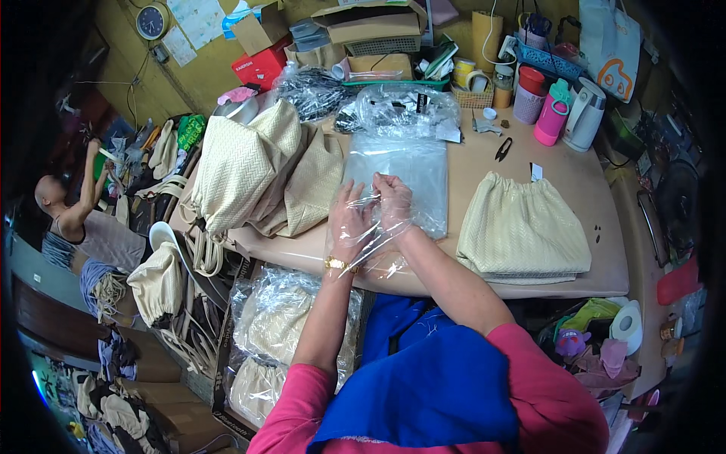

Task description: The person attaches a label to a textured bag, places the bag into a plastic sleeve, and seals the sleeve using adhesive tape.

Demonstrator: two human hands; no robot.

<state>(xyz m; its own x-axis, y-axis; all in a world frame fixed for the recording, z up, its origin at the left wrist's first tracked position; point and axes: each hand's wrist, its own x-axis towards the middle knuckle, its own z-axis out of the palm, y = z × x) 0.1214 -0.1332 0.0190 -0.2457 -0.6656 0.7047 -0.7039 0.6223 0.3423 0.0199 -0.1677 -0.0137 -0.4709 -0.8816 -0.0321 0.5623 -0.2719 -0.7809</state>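
Both my hands are at a clear plastic bag (368,247) in front of me. Its shiny film crosses my wrists and hangs over the table edge. The fingertips of my right hand (392,198) pinch the film. Close beside it, my left hand (349,218) lies with fingers stretched out under or against the film; whether it grips is not clear. A stack of flat clear plastic bags (397,162) lies beneath and beyond my hands. To the right sits a cream woven drawstring bag (522,227) with a white tag. Several more cream woven bags (244,164) are heaped to the left.
Thread snips (503,148) lie at the back right, near a pink bottle (550,119) and a kettle (584,113). Below the table's front edge, a carton (227,363) holds plastic-wrapped cream bags (278,323). Another person (96,210) is at far left.
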